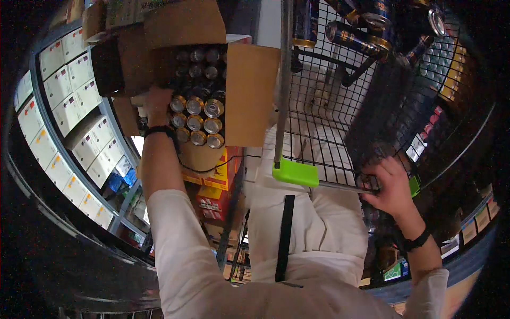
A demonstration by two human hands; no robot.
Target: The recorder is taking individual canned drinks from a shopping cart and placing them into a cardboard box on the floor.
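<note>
An open cardboard carton (pixel 253 95) stands on the left, packed with rows of dark drink cans (pixel 195 107) whose gold-edged lids face up. My left hand (pixel 158 105) is at the carton's left side, beside the cans. Its fingers are dark and blurred, and what they hold, if anything, does not show. On the right is a black wire shopping cart (pixel 324 123) with green corner pieces. My right hand (pixel 390 183) curls around the cart's near rim, close to its right corner. Several dark blue cans (pixel 353 40) lie loose at the cart's far end.
Shelves with white boxes (pixel 58 106) line the left. Red and yellow packages (pixel 211 198) sit below the carton. A thin black cord (pixel 218 166) hangs in front of it. More packed goods (pixel 451 64) stand beyond the cart at the right. My legs (pixel 308 223) are close behind the cart.
</note>
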